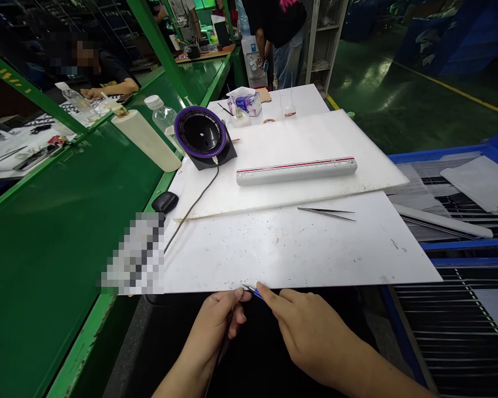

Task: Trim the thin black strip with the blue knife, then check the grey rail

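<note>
At the near edge of the white worktable [282, 249], both hands meet. My right hand [305, 320] is closed round a small blue-handled tool [254, 291] with a narrow metal tip; most of it is hidden by the fingers, so its exact kind does not show. That tip points left, at the thumb of my left hand [219, 312]. Pinched in my left hand is a thin dark strip [219, 354] that hangs down toward my lap. Metal tweezers [327, 213] lie beyond the hands.
A long pale bar with a red line [296, 171] rests on a white foam sheet [336, 135]. Behind it are a round black fan-like device [201, 132], a plastic bottle [161, 113] and a tissue pack [244, 102]. Blue crates [448, 260] flank the right; people are farther back.
</note>
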### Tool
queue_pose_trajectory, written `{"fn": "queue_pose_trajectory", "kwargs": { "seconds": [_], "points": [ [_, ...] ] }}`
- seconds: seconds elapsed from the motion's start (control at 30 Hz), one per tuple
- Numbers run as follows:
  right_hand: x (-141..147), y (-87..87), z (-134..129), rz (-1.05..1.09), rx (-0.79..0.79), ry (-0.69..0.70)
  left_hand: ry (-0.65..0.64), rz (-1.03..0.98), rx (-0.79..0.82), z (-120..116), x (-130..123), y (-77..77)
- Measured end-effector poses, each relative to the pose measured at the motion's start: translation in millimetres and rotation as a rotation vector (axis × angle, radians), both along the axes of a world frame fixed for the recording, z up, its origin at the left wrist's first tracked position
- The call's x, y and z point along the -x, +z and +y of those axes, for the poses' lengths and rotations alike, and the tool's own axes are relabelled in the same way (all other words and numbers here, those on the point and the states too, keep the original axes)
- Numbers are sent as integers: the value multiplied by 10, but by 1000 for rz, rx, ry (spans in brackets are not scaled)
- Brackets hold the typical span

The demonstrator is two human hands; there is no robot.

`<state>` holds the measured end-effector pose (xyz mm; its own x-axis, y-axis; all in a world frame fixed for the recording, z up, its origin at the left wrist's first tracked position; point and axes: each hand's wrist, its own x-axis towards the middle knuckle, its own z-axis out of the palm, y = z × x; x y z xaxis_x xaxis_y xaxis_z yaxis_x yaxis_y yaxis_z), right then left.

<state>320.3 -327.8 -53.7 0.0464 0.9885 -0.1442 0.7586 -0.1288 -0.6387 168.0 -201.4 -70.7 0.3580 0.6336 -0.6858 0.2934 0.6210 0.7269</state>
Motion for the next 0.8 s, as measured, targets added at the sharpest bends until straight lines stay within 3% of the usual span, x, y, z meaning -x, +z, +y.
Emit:
{"fn": "queue_pose_trajectory", "kwargs": {
  "seconds": [0.3, 0.8],
  "points": [
    [19, 16, 10, -21, -1, 20, -10, 7, 28, 15, 0, 20],
    [126, 12, -6, -248, -16, 33, -29, 20, 18, 16, -10, 38]
  ]
}}
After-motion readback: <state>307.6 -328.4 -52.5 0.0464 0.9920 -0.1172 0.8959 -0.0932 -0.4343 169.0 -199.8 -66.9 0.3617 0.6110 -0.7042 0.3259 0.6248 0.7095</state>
